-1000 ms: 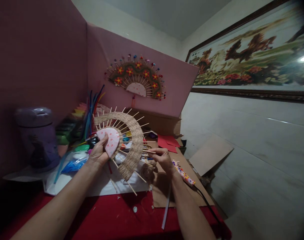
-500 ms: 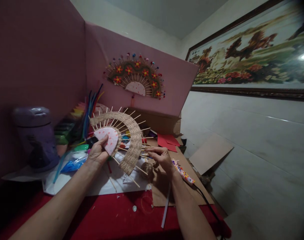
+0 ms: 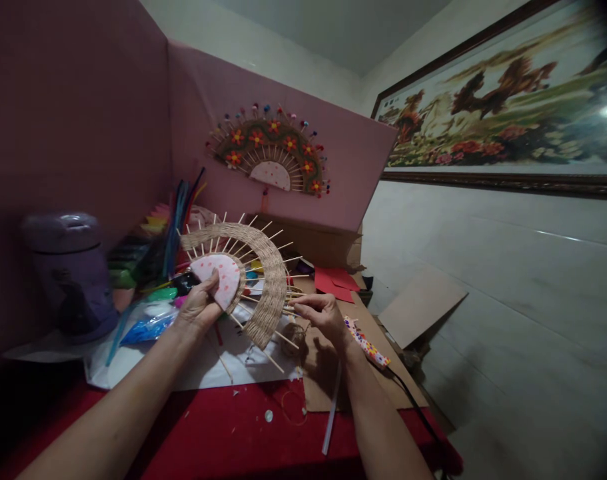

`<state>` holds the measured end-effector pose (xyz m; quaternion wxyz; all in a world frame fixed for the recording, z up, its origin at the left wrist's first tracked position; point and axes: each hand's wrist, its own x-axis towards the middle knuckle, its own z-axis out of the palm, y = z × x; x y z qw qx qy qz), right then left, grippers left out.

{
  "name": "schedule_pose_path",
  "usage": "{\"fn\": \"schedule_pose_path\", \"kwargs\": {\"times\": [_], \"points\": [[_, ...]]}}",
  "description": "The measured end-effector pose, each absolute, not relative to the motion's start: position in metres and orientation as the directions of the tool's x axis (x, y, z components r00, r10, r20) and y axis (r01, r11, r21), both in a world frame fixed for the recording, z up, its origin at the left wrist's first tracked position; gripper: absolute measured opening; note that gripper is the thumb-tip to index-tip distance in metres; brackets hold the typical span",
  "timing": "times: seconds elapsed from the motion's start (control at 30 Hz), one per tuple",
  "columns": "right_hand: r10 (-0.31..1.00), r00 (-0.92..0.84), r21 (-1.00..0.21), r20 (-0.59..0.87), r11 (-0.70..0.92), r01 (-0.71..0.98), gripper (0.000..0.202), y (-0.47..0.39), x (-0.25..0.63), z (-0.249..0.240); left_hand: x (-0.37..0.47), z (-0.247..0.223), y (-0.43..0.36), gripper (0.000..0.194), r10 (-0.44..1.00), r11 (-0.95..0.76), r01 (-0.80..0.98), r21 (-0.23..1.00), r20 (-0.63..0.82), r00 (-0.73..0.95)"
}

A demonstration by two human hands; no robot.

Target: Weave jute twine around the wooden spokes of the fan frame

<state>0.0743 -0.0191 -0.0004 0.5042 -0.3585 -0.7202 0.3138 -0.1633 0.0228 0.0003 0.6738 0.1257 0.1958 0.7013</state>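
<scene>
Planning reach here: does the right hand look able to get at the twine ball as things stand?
Probably yes: the twine ball sits close by the right hand, though one stick of the woven fan crosses in front of it.

Blurry bottle print (image 3: 73,297), possibly a figure.
</scene>
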Motion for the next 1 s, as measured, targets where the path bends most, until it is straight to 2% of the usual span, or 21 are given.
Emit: {"fn": "schedule_pose_path", "kwargs": {"times": [0.17, 0.3, 0.47, 0.63, 0.8, 1.0], "points": [[0.846, -0.242, -0.827, 0.475, 0.523, 0.206, 0.014, -0.0221, 0.0756, 0.0027, -0.1605, 0.0001, 0.0194, 0.030, 0.992, 0.061, -0.866, 0.497, -0.128, -0.004], [0.828, -0.256, -0.824, 0.498, 0.545, 0.159, 0.015, -0.0207, 0.0777, 0.0021, -0.1600, 0.0018, 0.0192, 0.030, 0.991, 0.017, -0.882, 0.471, -0.124, -0.047], [0.839, -0.239, -0.823, 0.489, 0.534, 0.192, 0.015, -0.0201, 0.0782, 0.0003, -0.1603, 0.0045, 0.0184, 0.027, 0.994, 0.010, -0.895, 0.445, -0.100, -0.038], [0.824, -0.199, -0.802, 0.531, 0.564, 0.194, 0.014, -0.0193, 0.0779, -0.0003, -0.1632, 0.0026, 0.0209, 0.023, 0.998, -0.007, -0.901, 0.433, -0.051, -0.033], [0.792, -0.114, -0.753, 0.599, 0.607, 0.255, 0.014, -0.0174, 0.0776, -0.0027, -0.1647, 0.0023, 0.0235, 0.025, 0.998, -0.041, -0.911, 0.410, -0.036, -0.061], [0.763, -0.092, -0.708, 0.639, 0.631, 0.316, 0.016, -0.0178, 0.0777, -0.0023, -0.1643, 0.0064, 0.0215, 0.026, 0.995, -0.071, -0.923, 0.379, -0.036, -0.091]]}}
